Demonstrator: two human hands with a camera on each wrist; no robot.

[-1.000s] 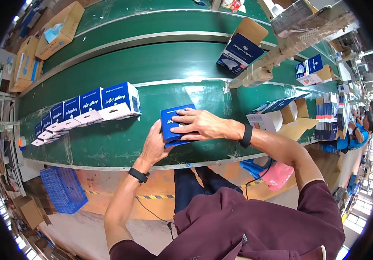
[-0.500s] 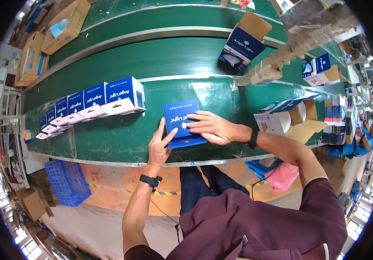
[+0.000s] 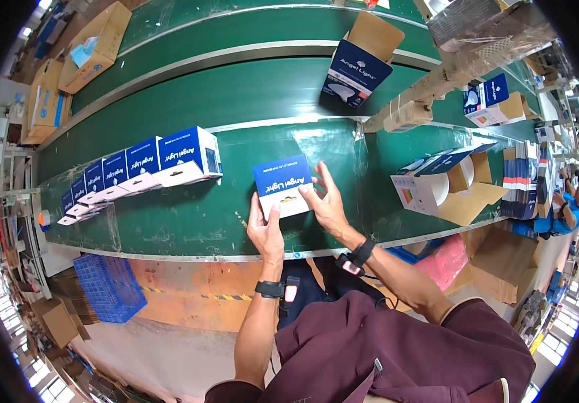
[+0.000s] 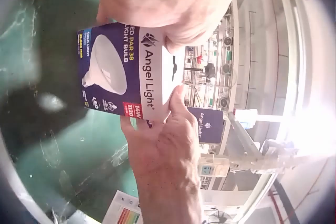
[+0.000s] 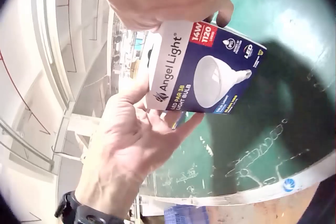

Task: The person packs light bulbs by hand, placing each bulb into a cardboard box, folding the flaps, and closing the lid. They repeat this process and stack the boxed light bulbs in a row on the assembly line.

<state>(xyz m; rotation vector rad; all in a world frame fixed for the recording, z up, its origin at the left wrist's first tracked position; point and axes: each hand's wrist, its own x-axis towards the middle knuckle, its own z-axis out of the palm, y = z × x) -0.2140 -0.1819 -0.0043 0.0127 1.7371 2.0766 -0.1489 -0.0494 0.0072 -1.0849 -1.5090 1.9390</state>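
Observation:
A blue and white Angel Light box [image 3: 284, 186] stands between the two hands over the green bench. The left hand [image 3: 266, 232] grips its left side, thumb at the white flap and fingers along the edge. On the other side the right hand [image 3: 328, 205] holds it, thumb on the front near the flap. Both wrist views show the printed bulb face of the box [image 4: 109, 71], [image 5: 207, 69], with fingers wrapped at opposite ends; some fingertips are hidden behind it.
A row of similar boxes [image 3: 145, 160] stands at the left. An open box [image 3: 358, 72] is at the back, another [image 3: 424, 191] lies at the right beside stacked flat cartons [image 3: 519, 181]. A taped post [image 3: 450, 84] crosses the upper right. A blue crate [image 3: 109, 287] is below.
The box has turned so its white flap shows at the front. The right hand has moved from lying across the top to its right side; the left hand has shifted slightly right.

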